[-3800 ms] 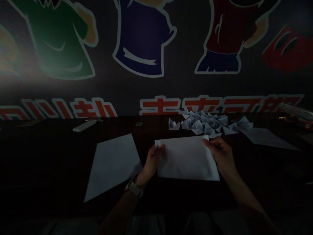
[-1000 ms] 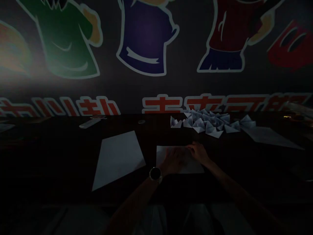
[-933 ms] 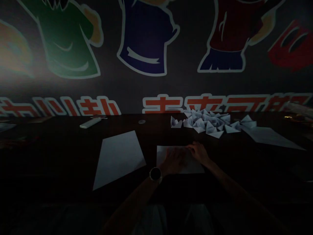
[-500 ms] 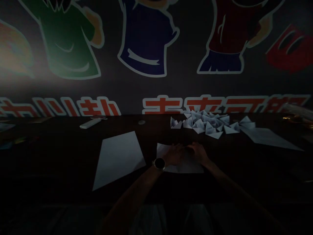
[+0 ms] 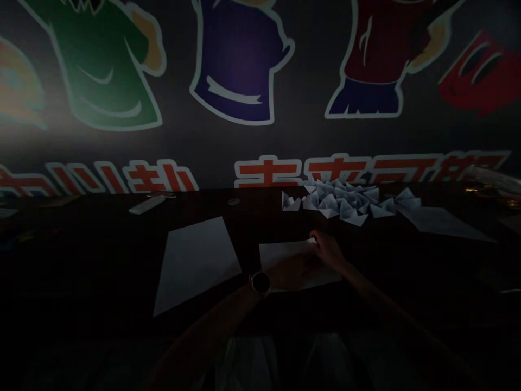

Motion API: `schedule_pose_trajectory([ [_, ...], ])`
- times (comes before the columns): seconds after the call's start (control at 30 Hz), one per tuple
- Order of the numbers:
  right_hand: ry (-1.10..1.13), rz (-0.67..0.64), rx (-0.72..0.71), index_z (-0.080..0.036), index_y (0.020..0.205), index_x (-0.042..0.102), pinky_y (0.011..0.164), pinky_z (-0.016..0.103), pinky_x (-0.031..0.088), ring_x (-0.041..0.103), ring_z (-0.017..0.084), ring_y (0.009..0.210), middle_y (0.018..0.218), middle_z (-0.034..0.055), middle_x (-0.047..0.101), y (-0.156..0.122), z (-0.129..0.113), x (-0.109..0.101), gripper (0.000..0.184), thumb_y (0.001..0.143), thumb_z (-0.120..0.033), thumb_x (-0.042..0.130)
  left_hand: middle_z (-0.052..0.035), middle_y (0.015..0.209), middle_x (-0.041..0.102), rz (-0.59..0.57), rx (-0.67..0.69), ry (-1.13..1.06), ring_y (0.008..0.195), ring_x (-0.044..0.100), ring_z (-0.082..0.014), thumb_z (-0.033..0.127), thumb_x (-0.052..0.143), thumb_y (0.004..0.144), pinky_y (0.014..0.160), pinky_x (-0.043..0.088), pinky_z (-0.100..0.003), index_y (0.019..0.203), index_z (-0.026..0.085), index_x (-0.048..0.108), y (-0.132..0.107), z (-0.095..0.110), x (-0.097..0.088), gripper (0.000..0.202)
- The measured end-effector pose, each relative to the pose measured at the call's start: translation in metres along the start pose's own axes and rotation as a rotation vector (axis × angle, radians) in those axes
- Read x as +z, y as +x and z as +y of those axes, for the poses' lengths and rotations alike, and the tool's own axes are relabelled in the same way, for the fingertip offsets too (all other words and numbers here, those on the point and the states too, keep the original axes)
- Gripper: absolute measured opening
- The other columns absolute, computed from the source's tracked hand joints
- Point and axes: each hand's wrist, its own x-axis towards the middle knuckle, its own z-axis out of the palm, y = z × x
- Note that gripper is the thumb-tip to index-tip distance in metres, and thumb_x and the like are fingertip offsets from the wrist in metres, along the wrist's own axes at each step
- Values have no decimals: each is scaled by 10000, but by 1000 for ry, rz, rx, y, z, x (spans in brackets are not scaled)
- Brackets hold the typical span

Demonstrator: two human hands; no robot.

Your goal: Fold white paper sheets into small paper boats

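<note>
A white sheet of paper (image 5: 280, 252) lies on the dark table in front of me. Across its near part rests my left hand (image 5: 291, 271), with a round dark-faced watch (image 5: 260, 283) on the wrist; the hand looks flat on the paper, though its fingers are dim. At the far right edge of this paper, my right hand (image 5: 326, 250) has its fingers closed on the sheet's edge. To the left of my hands lies another white sheet (image 5: 199, 260), flat and untouched by either hand.
Several folded paper boats (image 5: 342, 201) are heaped at the back right. Beside them lies another sheet (image 5: 445, 221). A pale flat oblong object (image 5: 147, 205) and a small round disc (image 5: 234, 201) are at the back. Cartoon figures cover the wall (image 5: 301, 136).
My left hand has moved down toward the near side of the paper. The right hand now grips the far edge, and the sheet's far edge looks straighter. The view has shifted slightly.
</note>
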Motion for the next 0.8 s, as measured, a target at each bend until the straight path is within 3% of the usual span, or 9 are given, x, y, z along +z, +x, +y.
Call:
schedule_pose_trajectory([
  [0.3,26,24,-33,-175,999,509,752,293,359,562,200,871,970,73,631,-1,3,3,206,809,-152,435,-125,1439,334,-101,126,-60,1334,282,-196,313,263,951,1114,208,-299,1384,65,301,-20,27,-17,500],
  [0.43,25,32,-33,-178,996,507,761,297,356,560,201,872,966,73,629,-1,3,3,197,817,-158,428,-117,1446,321,-119,147,-30,1347,249,-207,365,267,947,1121,181,-321,1405,81,254,-24,29,-18,539],
  [0.63,15,30,-26,-177,968,510,751,290,363,566,198,861,936,66,629,0,3,2,174,815,-163,428,-98,1427,360,-98,189,26,1323,290,-231,411,311,935,1117,165,-347,1378,137,328,-23,27,-18,521],
  [0.8,-8,43,-12,-171,990,521,738,295,370,570,203,851,937,70,630,-2,0,3,204,808,-162,429,-90,1402,395,-72,142,23,1292,333,-229,490,354,908,1088,227,-360,1371,168,335,-21,32,-19,564],
])
